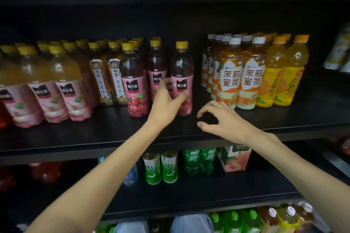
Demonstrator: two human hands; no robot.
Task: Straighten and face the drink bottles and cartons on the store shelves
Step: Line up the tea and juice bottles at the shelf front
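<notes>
- Two bare hands reach over the black upper shelf (106, 134); the left hand (166, 104) has its fingers (164, 83) and thumb wrapped round the lower body of a red cherry-juice bottle (182, 73), thumb across the front of the pink label, fingertips at the bottle's left side.
- That held bottle stands upright with its yellow cap on, label facing forward, set apart to the right of its row.
- Just left of it, two matching cherry-juice bottles (134, 81) stand upright, one nearer the shelf edge, one further back and partly hidden by the hand.
- The right hand (223, 121) hovers low over the shelf with fingers curled and spread from the thumb, gripping nothing; its fingertips lie close to the base of the jasmine honey tea bottles (230, 75).
- Right of those, orange drink bottles (284, 73) stand in rows.
- Far left, large pink-labelled bottles (64, 85) and slim oolong tea bottles (117, 79) fill the shelf.
- On the lower shelf (189, 200), green tea bottles (161, 166) stand beside darker green bottles (198, 161) and a peach carton (235, 159).
</notes>
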